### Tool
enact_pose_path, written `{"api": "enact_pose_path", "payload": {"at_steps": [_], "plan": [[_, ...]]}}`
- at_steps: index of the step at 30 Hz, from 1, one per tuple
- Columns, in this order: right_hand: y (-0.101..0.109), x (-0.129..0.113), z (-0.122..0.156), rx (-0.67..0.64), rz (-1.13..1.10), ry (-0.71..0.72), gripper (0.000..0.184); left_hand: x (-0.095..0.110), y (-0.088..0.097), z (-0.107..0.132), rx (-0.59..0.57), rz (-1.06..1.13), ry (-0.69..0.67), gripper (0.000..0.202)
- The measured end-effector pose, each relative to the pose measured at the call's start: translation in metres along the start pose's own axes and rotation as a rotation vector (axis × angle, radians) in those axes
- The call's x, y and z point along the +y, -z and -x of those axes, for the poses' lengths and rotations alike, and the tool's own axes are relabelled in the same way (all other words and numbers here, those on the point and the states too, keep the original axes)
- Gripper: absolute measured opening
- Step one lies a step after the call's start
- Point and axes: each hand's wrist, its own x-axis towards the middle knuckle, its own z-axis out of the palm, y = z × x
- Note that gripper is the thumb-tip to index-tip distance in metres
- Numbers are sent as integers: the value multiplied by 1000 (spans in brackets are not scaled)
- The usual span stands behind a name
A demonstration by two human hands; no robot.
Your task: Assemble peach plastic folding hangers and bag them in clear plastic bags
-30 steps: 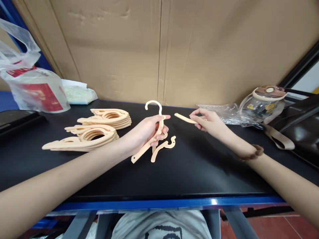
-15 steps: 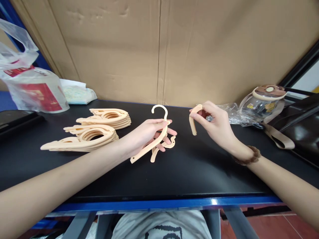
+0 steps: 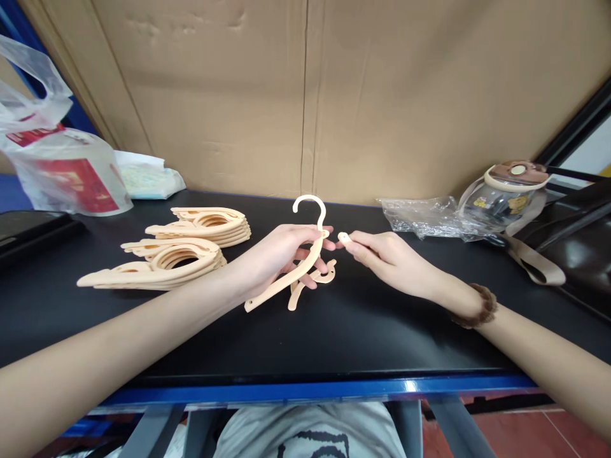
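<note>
Above the middle of the black table, my left hand [image 3: 281, 257] grips a cream plastic hanger part [image 3: 281, 287], a hook on top with one arm slanting down to the left. To its right, my right hand [image 3: 396, 257] pinches a separate cream hanger arm [image 3: 344, 238]. Only that arm's end with a small hole sticks out; my fingers hide the rest. A small gap parts it from the joint below the hook. Under my left hand, loose cream hanger pieces [image 3: 296, 298] lie on the table, partly covered by my fingers.
Two stacks of folded cream hangers, a rear stack [image 3: 224, 229] and a front stack [image 3: 157, 273], lie left. Behind them are a tissue pack [image 3: 150, 178] and a plastic bag [image 3: 71, 172]. Clear wrap [image 3: 420, 216], a bottle [image 3: 501, 197] and a dark bag [image 3: 582, 242] stand right.
My right hand has moved left, bringing the hanger arm close to the hook's joint and turning it so its end points at the joint. My left hand has barely shifted.
</note>
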Motion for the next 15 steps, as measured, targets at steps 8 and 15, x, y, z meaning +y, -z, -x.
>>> {"api": "enact_pose_path", "payload": {"at_steps": [8,15], "plan": [[-4,1,1,-61,52,59,36,1,0,3,-94,-66,15,36],[-2,0,1,-86,14,103,31,2,1,3,-217,-179,52,29]]}}
